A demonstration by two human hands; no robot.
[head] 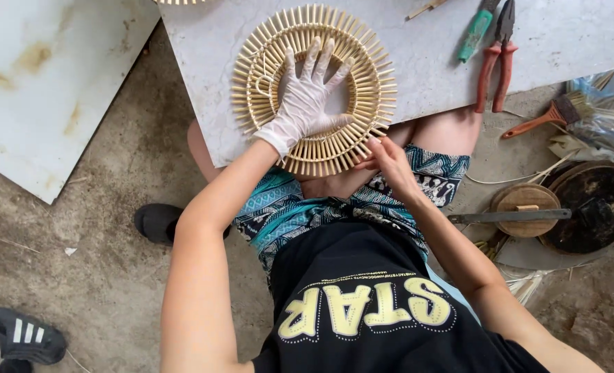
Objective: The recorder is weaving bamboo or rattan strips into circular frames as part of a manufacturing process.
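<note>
The gloved left hand (305,97) lies spread flat on the round pale bamboo-stick ring (314,90). The bare right hand (390,164) pinches the ring's near edge, on the grey stone worktop (431,55) beside red-handled pliers (497,59).

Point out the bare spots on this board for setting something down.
Free: the board between the bamboo ring and the pliers. Crowded: the near edge, where the left hand presses the ring and the right hand works.
</note>
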